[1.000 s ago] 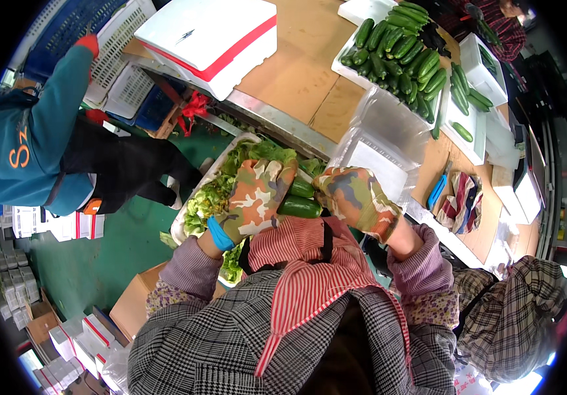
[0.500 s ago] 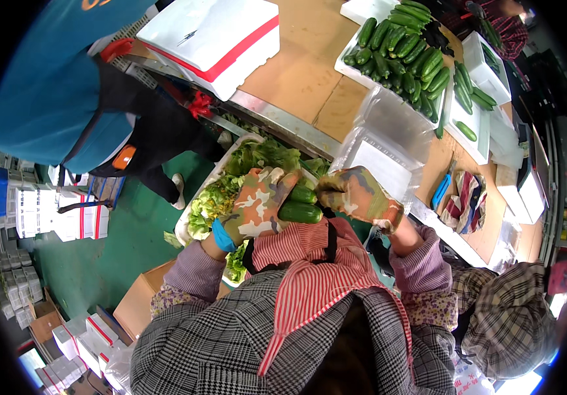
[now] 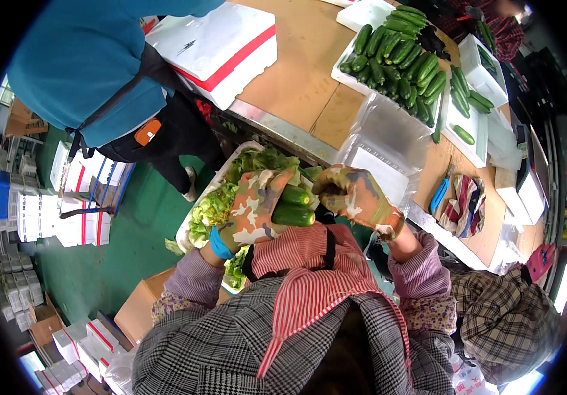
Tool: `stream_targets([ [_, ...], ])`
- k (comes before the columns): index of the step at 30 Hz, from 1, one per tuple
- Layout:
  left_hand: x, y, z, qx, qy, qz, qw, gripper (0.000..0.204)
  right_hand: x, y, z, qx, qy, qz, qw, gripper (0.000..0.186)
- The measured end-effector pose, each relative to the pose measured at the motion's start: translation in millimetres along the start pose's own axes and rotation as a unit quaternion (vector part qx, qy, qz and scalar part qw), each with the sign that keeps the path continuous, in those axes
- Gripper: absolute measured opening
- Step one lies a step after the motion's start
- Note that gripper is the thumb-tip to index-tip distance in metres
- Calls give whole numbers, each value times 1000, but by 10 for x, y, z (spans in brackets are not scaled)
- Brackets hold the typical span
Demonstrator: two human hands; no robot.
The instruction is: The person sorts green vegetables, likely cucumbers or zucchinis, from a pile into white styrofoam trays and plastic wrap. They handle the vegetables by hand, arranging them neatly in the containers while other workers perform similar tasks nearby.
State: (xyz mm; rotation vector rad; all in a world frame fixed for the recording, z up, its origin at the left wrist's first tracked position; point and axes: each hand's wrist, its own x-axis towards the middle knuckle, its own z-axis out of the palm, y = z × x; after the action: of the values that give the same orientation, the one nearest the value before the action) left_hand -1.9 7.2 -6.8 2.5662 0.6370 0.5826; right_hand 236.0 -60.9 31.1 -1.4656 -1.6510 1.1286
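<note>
My left hand (image 3: 254, 205), in a camouflage-patterned glove, is closed around a pair of green cucumbers (image 3: 295, 215), their cut-looking ends pointing to the right. Beside those ends, my right hand (image 3: 357, 197) in a matching glove has its fingers curled together; whatever is in them, if anything, is hidden. A white tub (image 3: 184, 227) full of leafy green trimmings (image 3: 265, 158) stands below my hands. Just beyond my right hand, a white box lined with clear plastic film (image 3: 389, 128) sits at the table edge.
On the brown table (image 3: 300, 62) are a red-striped white foam box (image 3: 214, 49), a heaped tray of cucumbers (image 3: 395, 62), a white tray (image 3: 474, 148) with several more, a blue-handled knife (image 3: 439, 194) and a striped cloth (image 3: 462, 207). A co-worker in blue (image 3: 86, 72) stands left.
The co-worker in blue has shifted right and leans over the foam box. Both my hands stay close together, the left still holding the cucumbers; the right hand has turned slightly.
</note>
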Motion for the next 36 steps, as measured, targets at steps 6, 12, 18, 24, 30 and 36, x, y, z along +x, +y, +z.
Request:
stream_targets([
  [6, 66, -10, 60, 95, 55, 42, 993, 92, -12, -40, 63, -43, 1, -15, 999, 28],
  [12, 137, 49, -73, 130, 23, 57, 990, 86, -28, -59, 11, -53, -50, 43, 996, 31],
  [18, 82, -12, 46, 194, -26, 56, 979, 68, -59, 821, 275, -292, 61, -233, 926, 33],
  [24, 71, -50, 98, 252, -120, 41, 959, 77, 50, 285, 63, -170, -74, -29, 982, 25],
  [30, 47, -440, 506, 235, -88, 67, 966, 62, 135, 822, 71, 85, -170, -53, 980, 20],
  [36, 94, -266, 265, 130, -66, -22, 989, 33, 261, 581, 61, -57, -206, -32, 976, 31],
])
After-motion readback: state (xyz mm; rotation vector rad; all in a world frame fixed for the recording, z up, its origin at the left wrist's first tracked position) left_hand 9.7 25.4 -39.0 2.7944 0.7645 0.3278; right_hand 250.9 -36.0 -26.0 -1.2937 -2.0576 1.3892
